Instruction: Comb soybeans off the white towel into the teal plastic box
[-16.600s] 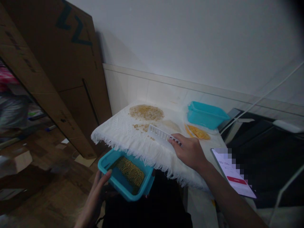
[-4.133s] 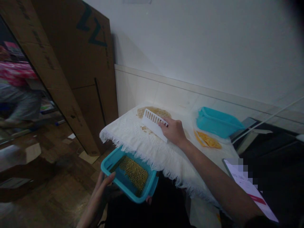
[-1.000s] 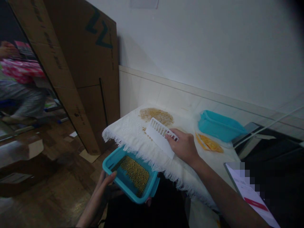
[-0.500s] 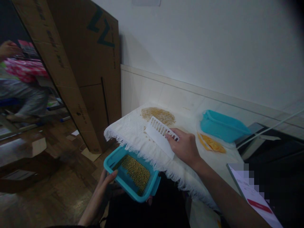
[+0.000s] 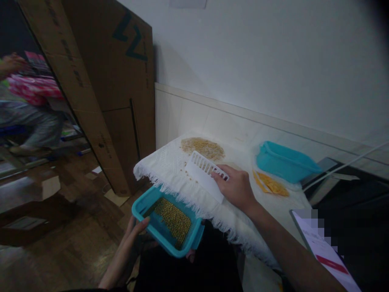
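Observation:
My left hand (image 5: pixel 137 228) grips the near left rim of a teal plastic basket (image 5: pixel 165 244), thumb over the edge. Yellowish beans (image 5: pixel 173 219) cover part of its bottom. The basket hangs just below the fringed edge of a white cloth (image 5: pixel 161 164). In my right hand (image 5: pixel 237 184) is a white slotted plastic scraper (image 5: pixel 202 176), fingers closed around its right end. It stands tilted on the cloth, with a few loose beans (image 5: pixel 188 175) by its left part. Behind it lies a spread heap of beans (image 5: pixel 203 147).
A second teal basket (image 5: pixel 284 162) stands at the right, beside an orange-yellow packet (image 5: pixel 270 183). A tall cardboard box (image 5: pixel 121 81) rises at the left, and the wall (image 5: pixel 258 61) backs the table. Another person (image 5: pixel 33 93) sits far left.
The scraper has shifted slightly and tipped, and more loose beans show in front of it. The held basket has moved a little left.

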`<state>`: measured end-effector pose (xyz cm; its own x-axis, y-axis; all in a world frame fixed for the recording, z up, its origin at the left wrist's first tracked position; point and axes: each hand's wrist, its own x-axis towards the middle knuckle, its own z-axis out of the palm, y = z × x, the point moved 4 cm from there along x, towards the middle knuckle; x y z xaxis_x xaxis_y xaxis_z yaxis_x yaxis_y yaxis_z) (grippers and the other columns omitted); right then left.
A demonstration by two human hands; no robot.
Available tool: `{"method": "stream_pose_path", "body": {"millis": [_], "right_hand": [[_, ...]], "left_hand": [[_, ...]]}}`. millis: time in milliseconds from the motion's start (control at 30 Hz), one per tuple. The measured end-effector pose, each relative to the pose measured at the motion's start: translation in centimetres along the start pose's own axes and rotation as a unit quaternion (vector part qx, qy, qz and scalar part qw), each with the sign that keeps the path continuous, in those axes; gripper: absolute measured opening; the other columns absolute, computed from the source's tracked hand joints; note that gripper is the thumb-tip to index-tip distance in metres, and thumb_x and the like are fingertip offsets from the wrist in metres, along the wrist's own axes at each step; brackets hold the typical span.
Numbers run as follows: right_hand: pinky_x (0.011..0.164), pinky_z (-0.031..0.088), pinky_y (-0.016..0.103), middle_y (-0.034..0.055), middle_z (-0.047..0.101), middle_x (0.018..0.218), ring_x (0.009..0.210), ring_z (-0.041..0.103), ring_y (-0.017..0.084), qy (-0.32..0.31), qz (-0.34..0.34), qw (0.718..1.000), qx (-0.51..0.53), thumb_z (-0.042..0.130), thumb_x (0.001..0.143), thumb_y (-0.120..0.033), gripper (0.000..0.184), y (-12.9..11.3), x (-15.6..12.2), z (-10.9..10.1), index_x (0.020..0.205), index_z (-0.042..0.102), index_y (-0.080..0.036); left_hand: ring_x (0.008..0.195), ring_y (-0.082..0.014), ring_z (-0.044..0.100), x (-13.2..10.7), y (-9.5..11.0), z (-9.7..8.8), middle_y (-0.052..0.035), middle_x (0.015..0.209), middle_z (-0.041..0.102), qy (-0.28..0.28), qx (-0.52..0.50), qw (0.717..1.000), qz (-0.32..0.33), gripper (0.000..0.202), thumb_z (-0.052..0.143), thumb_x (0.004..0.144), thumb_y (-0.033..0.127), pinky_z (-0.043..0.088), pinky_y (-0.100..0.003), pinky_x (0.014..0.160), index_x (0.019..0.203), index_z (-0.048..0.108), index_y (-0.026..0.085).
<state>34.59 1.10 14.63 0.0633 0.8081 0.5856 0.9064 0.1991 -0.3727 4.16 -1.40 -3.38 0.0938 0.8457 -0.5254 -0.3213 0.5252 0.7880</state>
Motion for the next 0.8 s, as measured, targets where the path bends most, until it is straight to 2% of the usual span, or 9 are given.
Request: {"method": "stream_pose_path", "body": {"millis": [133,300,500,600,800], "right_hand": [[0.063,0.057,0.028,0.0060,0.082,0.081,0.062,0.074,0.020,0.006,-0.029,0.999,0.018,0.065,0.089,-0.027,0.023,-0.5,-0.8,-0.3,0.101,0.083,-0.019],[0.061,0.058,0.028,0.0058,0.082,0.082,0.061,0.074,0.019,0.003,-0.059,0.998,0.038,0.064,0.091,-0.027,0.022,-1.0,-1.6,-0.5,0.101,0.083,-0.019],[0.060,0.057,0.027,0.0054,0.082,0.082,0.062,0.076,0.019,0.004,-0.093,0.995,0.023,0.064,0.093,-0.026,0.021,-1.5,-1.9,-0.2,0.102,0.082,-0.020],[0.054,0.054,0.025,0.0054,0.082,0.079,0.056,0.074,0.018,0.014,-0.142,0.990,0.004,0.061,0.096,-0.023,0.021,-2.6,-2.5,-0.1,0.100,0.081,-0.018],[0.050,0.051,0.023,0.0070,0.082,0.080,0.051,0.071,0.014,0.027,-0.235,0.972,-0.002,0.055,0.101,-0.019,0.024,-5.9,-4.8,-0.7,0.100,0.078,-0.013]], "left_hand": [[0.089,-0.0328,0.080,0.1,0.2,-0.4,-0.0118,0.122,0.073,0.001,-0.008,1.000,0.006,0.086,0.086,0.072,0.052,0.067,-0.051,0.076,0.147,0.046,0.037],[0.082,-0.0295,0.080,0.3,0.3,-0.9,-0.0140,0.132,0.069,0.017,-0.010,1.000,0.003,0.087,0.087,0.072,0.048,0.067,-0.051,0.077,0.147,0.046,0.036],[0.085,-0.0312,0.079,-0.2,0.8,-0.2,-0.0138,0.136,0.066,0.002,-0.004,1.000,-0.006,0.081,0.081,0.077,0.050,0.068,-0.050,0.074,0.147,0.042,0.039],[0.081,-0.0293,0.079,-0.3,0.9,-0.2,-0.0131,0.137,0.065,0.009,0.000,1.000,-0.006,0.079,0.080,0.078,0.050,0.068,-0.050,0.074,0.146,0.042,0.039],[0.079,-0.0293,0.079,0.6,0.4,-0.8,-0.0126,0.130,0.069,0.021,-0.006,1.000,0.009,0.092,0.089,0.066,0.055,0.067,-0.051,0.076,0.145,0.046,0.037]]}}
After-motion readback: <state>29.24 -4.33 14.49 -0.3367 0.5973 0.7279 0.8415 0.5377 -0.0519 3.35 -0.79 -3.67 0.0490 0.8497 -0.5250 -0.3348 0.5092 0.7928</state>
